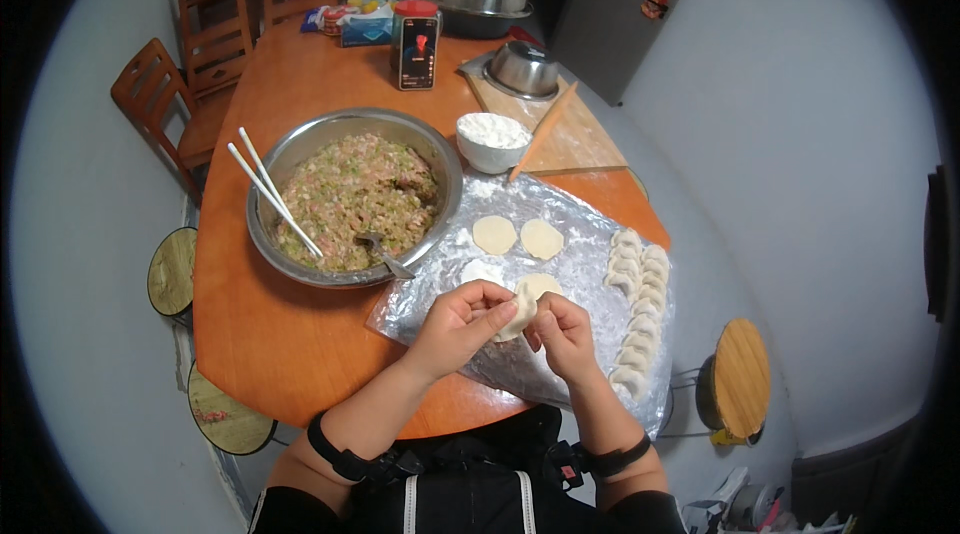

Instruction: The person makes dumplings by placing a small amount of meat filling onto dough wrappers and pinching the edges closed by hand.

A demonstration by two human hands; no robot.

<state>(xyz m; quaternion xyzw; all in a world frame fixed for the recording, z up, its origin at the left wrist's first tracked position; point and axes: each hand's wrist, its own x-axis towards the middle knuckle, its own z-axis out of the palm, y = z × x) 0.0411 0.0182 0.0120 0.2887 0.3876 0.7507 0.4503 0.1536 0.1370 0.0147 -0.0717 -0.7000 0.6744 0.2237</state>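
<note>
Between my two hands is a dumpling, folded over with its edge pinched. My left hand grips its left side, thumb in front. The fingers of my right hand press the dumpling's right edge. Both hands are above a floured plastic sheet. Just behind them lies a round dough wrapper, partly covered by the dumpling. Two more wrappers, one on the left and one on the right, lie flat farther back. Finished dumplings stand in two rows along the sheet's right side.
A large steel basin of minced filling holds white chopsticks and a spoon. Behind the sheet are a flour bowl, a rolling pin and a wooden board. A phone leans on a red-lidded jar.
</note>
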